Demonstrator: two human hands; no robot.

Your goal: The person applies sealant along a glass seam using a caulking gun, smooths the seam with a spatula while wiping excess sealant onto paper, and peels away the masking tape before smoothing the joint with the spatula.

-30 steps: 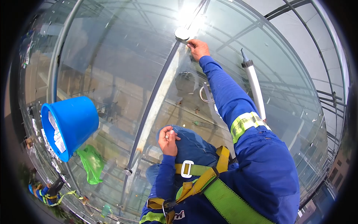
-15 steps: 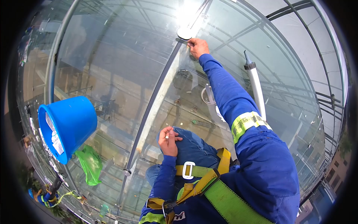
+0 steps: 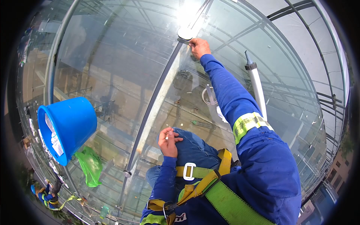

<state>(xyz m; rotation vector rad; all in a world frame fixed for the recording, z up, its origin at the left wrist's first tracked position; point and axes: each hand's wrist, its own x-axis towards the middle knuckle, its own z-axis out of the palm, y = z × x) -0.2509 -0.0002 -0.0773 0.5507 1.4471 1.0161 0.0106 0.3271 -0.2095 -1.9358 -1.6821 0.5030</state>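
Observation:
My right hand (image 3: 200, 48) is stretched far forward, its fingers pinching a thin, flat spatula (image 3: 183, 41). The blade lies across the upper end of the dark sealant joint (image 3: 155, 95) between glass panes, just below a round fitting (image 3: 185, 33) in bright glare. Near my bent knee, my left hand (image 3: 169, 141) is half curled, with a small pale bit (image 3: 167, 138) at its fingers that I cannot make out. A white sealant gun (image 3: 257, 86) with a black cap and grey nozzle lies on the glass to the right of my right arm.
A blue bucket (image 3: 71, 125) with papers inside hangs tilted at the left, beside a metal pole (image 3: 52, 71). Below it is a green plastic bag (image 3: 90, 167). Another round fitting (image 3: 128, 173) sits lower on the joint. A harnessed co-worker (image 3: 48, 197) is at lower left.
My right hand and the spatula have barely shifted. My left hand stays by the knee. At lower left, the co-worker has moved slightly and an arm is now raised.

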